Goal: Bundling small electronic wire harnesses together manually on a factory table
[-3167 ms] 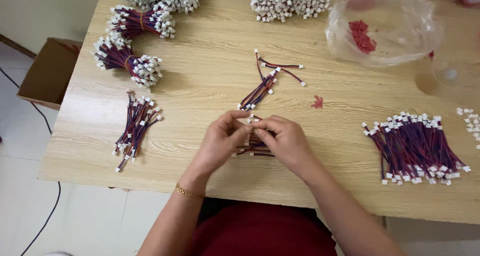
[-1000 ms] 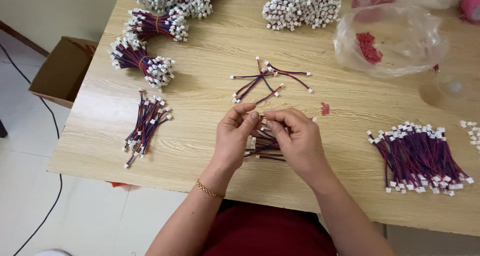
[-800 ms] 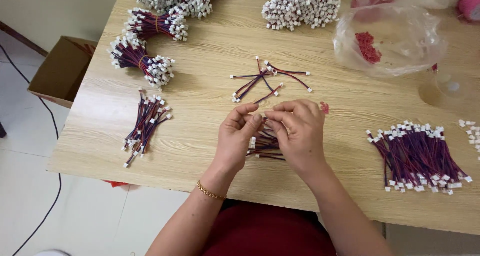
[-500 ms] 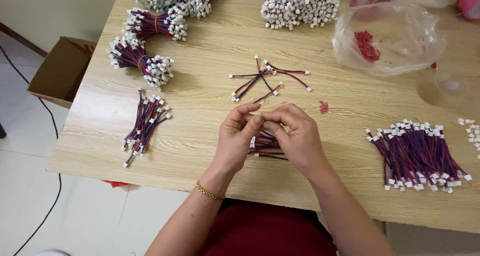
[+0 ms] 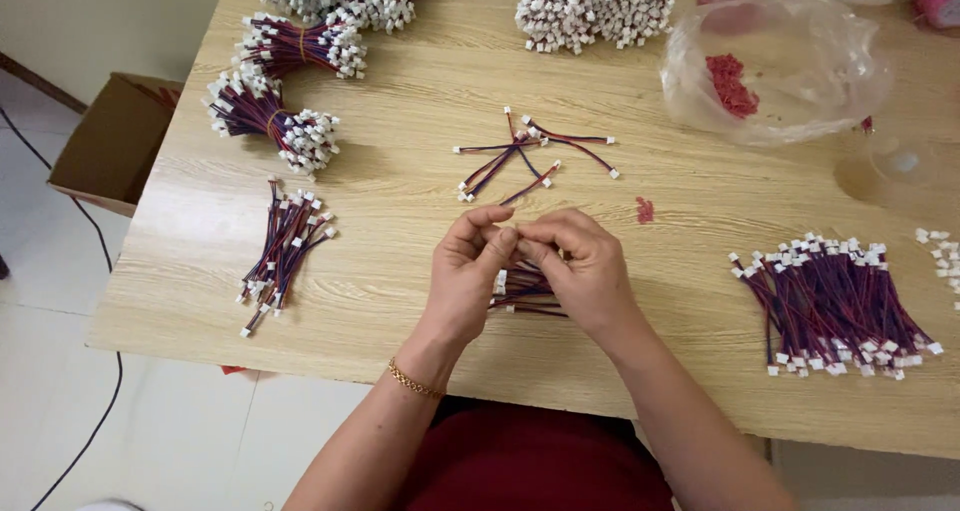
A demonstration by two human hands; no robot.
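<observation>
Two hands: left hand (image 5: 470,276) + right hand (image 5: 580,266) pinching wire lead (image 5: 520,289) | light, floppy | hold by connector end

The person is wearing a thin gold chain bracelet (image 5: 413,379) on the wrist of the left hand (image 5: 468,276), and both forearms are showing bare, without sleeves. The right hand (image 5: 585,269) is wearing nothing (no ring visible). A dark red garment (image 5: 540,461) is covering the lap.

Matt wood-grain table (image 5: 400,221), glossy plastic bag (image 5: 800,81)
</observation>
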